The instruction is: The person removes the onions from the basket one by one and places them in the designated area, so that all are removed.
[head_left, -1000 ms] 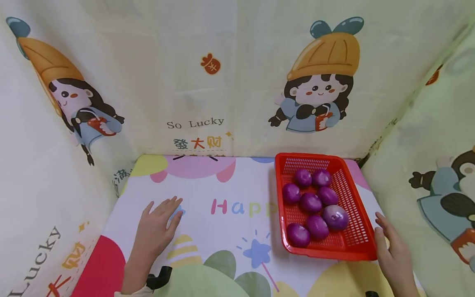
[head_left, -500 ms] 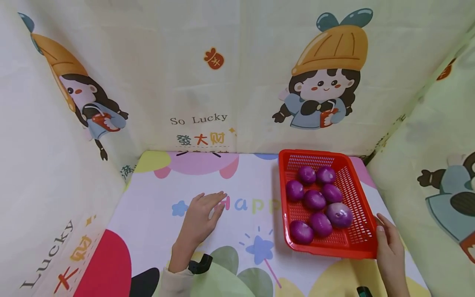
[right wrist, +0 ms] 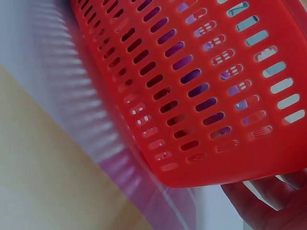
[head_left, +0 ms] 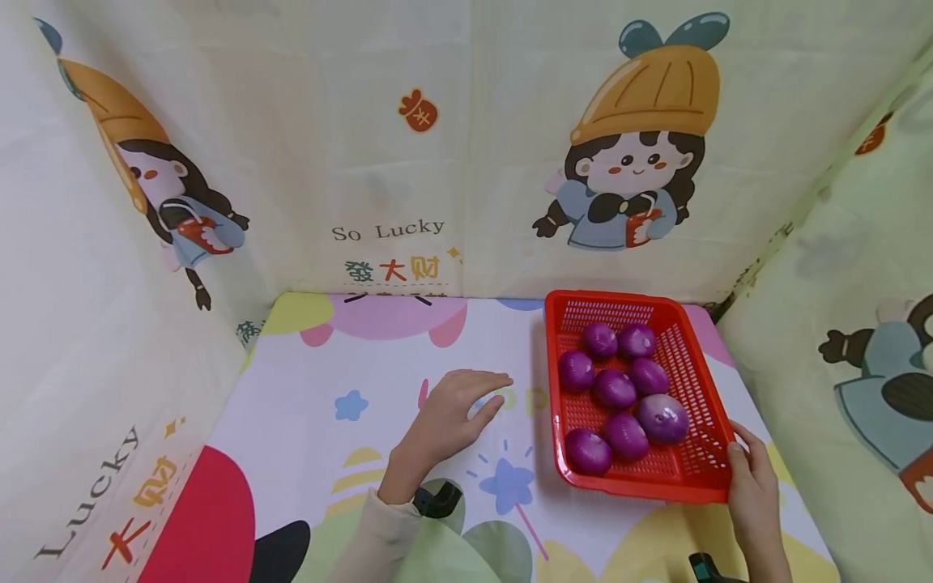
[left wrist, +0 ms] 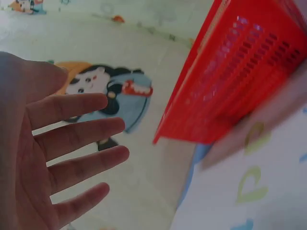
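Observation:
Several purple onions [head_left: 615,389] lie in a red plastic basket [head_left: 649,489] with slotted walls, at the right of the table. My right hand [head_left: 755,486] is at the basket's right front corner, thumb and fingers against the rim. In the right wrist view, fingertips [right wrist: 240,194] meet the basket's lower edge, and their ends are partly hidden by it. My left hand [head_left: 453,413] hovers over the table to the left of the basket, fingers gently bent, holding nothing. The left wrist view shows its fingers [left wrist: 86,129] spread, with the basket [left wrist: 225,91] off to the right.
A printed cloth with a blue star [head_left: 508,486] covers the table. Cream fabric walls [head_left: 408,178] with cartoon prints enclose the back and both sides. The basket stands near the back and right walls. Black straps or mounts [head_left: 437,500] sit at the wrists.
My left hand has moved right across the table toward the basket. The right hand has come leftward up to the basket's rim. Basket and onions keep their place; the head view has shifted slightly.

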### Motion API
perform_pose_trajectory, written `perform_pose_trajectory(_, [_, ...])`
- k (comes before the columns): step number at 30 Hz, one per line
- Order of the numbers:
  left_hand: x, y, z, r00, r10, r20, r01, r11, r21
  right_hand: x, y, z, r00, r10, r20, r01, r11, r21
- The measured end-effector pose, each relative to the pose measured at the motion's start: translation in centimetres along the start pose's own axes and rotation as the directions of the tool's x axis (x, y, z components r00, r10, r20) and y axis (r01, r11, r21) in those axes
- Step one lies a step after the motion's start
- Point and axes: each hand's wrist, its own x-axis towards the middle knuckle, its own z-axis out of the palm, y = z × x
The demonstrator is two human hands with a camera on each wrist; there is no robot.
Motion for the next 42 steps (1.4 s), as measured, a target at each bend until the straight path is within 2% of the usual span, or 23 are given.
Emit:
perform_pose_trajectory(3, [1.3,0.8,1.0,0.995,0.031,0.090,-0.025,0.997,-0.072,0.0,0.1,0.0,1.000,-0.028,-0.007,0.028,0.999,0.025])
perform_pose_trajectory(5, [2.1,1.4,1.6,0.985,0.022,0.174,-0.004,0.994,-0.106,0.1,0.1,0.0,0.998,-0.055,-0.011,0.056,0.998,0.036])
perform_pose_trajectory(10, [4.2,3.0,2.7,0.933,0.014,0.360,0.047,0.986,-0.160,0.1,0.3,0.2,0.997,-0.070,-0.024,0.071,0.997,0.039])
perform_pose_trajectory(15, [6.7,3.6,4.1,0.884,0.086,0.460,0.029,0.971,-0.239,0.0,0.4,0.4,0.997,-0.068,-0.023,0.069,0.997,0.041])
perform_pose_trajectory(17, [7.7,3.6,4.6,0.858,0.119,0.500,0.028,0.960,-0.278,0.0,0.4,0.4,0.996,-0.082,-0.024,0.083,0.996,0.035])
perform_pose_trajectory(20, [9.1,3.3,5.3,0.802,0.167,0.574,0.039,0.943,-0.330,-0.1,0.3,0.4,0.993,-0.112,-0.022,0.112,0.993,0.019])
perform_pose_trajectory(23, [10.4,2.9,6.0,0.731,0.191,0.656,0.077,0.931,-0.357,-0.1,0.3,0.4,0.990,-0.137,-0.024,0.138,0.990,0.008])
perform_pose_trajectory(25, [11.2,2.7,6.7,0.682,0.200,0.703,0.091,0.931,-0.353,-0.2,0.3,0.4,0.990,-0.136,-0.024,0.137,0.991,0.009])
perform_pose_trajectory(28, [12.2,2.7,7.5,0.611,0.196,0.767,0.116,0.936,-0.331,-0.2,0.4,0.3,0.992,-0.122,-0.024,0.122,0.992,0.014])
perform_pose_trajectory(30, [12.8,2.9,8.1,0.559,0.189,0.807,0.125,0.943,-0.308,-0.3,0.4,0.3,0.993,-0.112,-0.025,0.113,0.993,0.021])
perform_pose_trajectory(34, [13.8,3.3,9.0,0.453,0.136,0.881,0.122,0.970,-0.212,-0.3,0.4,0.3,0.994,-0.109,-0.025,0.110,0.994,0.023])
perform_pose_trajectory(35, [14.0,3.4,9.2,0.431,0.121,0.894,0.114,0.976,-0.187,-0.3,0.4,0.3,0.993,-0.112,-0.024,0.112,0.993,0.025])
perform_pose_trajectory(38, [14.7,3.5,9.8,0.376,0.074,0.924,0.100,0.988,-0.120,-0.3,0.5,0.4,0.994,-0.109,-0.024,0.109,0.994,0.031])
perform_pose_trajectory(42, [15.4,3.7,10.3,0.317,0.020,0.948,0.067,0.997,-0.044,-0.2,0.6,0.4,0.994,-0.106,-0.024,0.107,0.993,0.045])
